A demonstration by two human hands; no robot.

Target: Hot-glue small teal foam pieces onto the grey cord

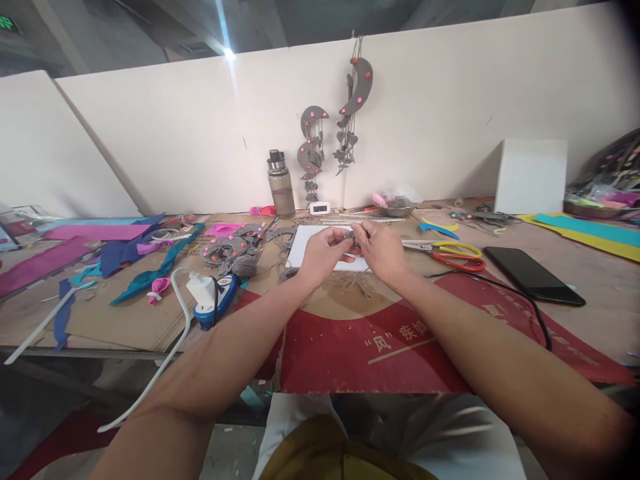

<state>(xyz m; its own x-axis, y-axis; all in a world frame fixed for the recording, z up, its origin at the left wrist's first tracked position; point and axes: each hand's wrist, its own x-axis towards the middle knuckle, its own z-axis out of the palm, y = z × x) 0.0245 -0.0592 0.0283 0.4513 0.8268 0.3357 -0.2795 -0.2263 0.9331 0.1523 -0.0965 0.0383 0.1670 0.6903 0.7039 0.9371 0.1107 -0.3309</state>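
Observation:
My left hand (326,252) and my right hand (383,248) meet over a white board (299,241) in front of me. Both are closed, fingertips pinching a small grey piece (349,235) between them; the fingers cover most of it, so its shape cannot be made out. Thin grey cords (356,285) lie just below the hands on the cardboard. To the right of my right hand rest scissors with red and yellow handles (457,255). A heap of grey pieces with pink and orange dots (233,250) lies left of my left hand.
A blue power strip (220,303) with a white cable sits at left, beside coloured fabric strips (160,273). A black phone (533,275) lies at right. Behind stand a bottle (283,190) and a small clock (320,209); grey moon-shaped hangings (363,87) hang on the white partition.

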